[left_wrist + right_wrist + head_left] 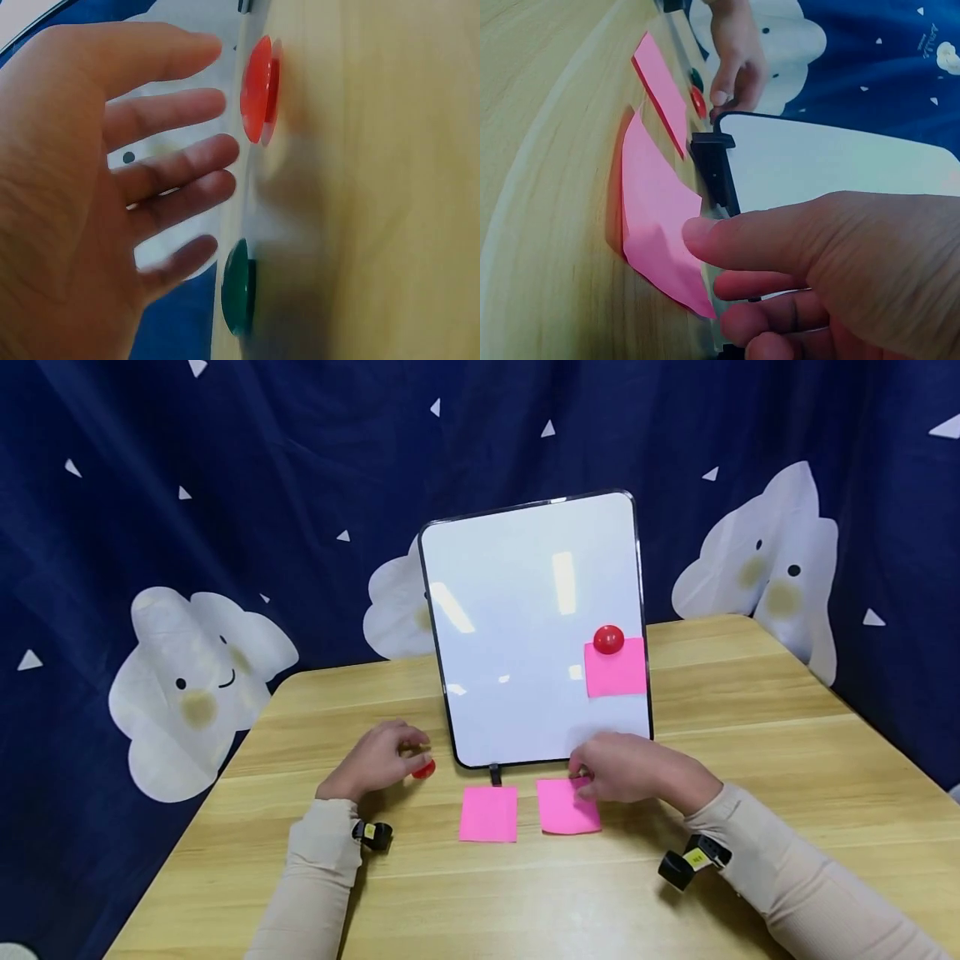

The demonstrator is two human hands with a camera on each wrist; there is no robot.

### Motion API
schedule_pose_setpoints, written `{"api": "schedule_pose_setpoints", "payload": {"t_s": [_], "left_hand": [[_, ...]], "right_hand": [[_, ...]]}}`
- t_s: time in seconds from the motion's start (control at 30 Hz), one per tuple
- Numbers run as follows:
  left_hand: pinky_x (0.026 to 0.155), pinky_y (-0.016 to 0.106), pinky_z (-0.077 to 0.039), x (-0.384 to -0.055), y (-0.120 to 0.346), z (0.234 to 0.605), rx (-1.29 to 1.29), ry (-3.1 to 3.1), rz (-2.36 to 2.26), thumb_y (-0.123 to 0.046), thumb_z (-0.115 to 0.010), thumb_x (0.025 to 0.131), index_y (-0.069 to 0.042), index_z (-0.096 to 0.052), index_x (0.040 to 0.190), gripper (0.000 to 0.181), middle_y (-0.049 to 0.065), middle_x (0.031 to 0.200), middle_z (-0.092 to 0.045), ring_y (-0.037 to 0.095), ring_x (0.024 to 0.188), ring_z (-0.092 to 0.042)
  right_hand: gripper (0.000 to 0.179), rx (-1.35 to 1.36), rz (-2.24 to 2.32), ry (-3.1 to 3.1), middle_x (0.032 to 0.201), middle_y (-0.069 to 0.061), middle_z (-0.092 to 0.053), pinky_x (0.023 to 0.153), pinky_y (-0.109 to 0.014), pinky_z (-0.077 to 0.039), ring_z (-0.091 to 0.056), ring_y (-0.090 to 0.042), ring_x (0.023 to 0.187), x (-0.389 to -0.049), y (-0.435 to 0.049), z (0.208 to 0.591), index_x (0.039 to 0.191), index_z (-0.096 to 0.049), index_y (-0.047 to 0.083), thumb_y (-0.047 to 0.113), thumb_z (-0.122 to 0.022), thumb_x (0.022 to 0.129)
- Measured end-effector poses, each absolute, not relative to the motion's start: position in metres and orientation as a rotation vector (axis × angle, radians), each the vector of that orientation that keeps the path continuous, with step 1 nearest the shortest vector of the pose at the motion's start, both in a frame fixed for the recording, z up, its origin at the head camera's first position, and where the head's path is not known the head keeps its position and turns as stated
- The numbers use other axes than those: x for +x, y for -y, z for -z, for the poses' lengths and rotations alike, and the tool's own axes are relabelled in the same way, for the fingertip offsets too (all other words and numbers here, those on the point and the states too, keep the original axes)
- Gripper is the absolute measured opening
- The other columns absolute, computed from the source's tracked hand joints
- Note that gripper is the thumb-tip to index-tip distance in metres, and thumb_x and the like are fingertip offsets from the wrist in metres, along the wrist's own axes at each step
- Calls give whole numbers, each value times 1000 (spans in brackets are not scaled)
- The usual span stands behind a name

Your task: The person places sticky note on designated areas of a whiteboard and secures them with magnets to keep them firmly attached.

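On the left of the table, my left hand (378, 762) is over a red round magnet (256, 94), thumb and fingers loosely extended. In the left wrist view the fingertips stand just short of it, and a green magnet (237, 289) lies nearby. My right hand (626, 767) reaches over the top right corner of a pink sticky note (567, 812). The right wrist view shows its thumb at the edge of this slightly curled note, with the other fingers loosely bent beside it. A second pink note (487, 815) lies flat to the left.
A framed whiteboard (517, 635) stands upright behind the notes, on a black foot (495, 775). At its lower right another pink note (617, 675) hangs under a red magnet (608, 639). A dark blue curtain (315, 460) with white clouds backs the wooden table (420, 902).
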State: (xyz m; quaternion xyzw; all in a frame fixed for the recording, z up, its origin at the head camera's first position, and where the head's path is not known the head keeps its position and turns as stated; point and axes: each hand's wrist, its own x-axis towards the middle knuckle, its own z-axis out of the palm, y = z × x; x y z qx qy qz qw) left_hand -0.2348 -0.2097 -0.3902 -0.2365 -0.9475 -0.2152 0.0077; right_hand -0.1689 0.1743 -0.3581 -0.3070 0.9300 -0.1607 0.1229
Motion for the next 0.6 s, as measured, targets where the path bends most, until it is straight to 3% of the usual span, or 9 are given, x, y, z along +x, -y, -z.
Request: {"api": "schedule_pose_setpoints", "payload": {"t_s": [0.27, 0.6], "left_hand": [[84, 41, -48, -235, 214, 391, -743, 3031, 854, -26, -75, 88, -13, -73, 113, 29, 4, 106, -64, 24, 98, -58], [100, 47, -42, -233, 219, 389, -716, 3147, 966, -37, -80, 84, -14, -69, 122, 45, 3, 124, -58, 25, 116, -51]], "right_hand": [[12, -760, 429, -2705, 74, 9, -57, 68, -33, -46, -53, -14, 74, -168, -173, 361, 85, -70, 22, 25, -82, 84], [14, -824, 405, -2715, 77, 10, -56, 68, -32, -47, -52, -13, 74, -169, -173, 362, 89, -69, 20, 19, -82, 84]]}}
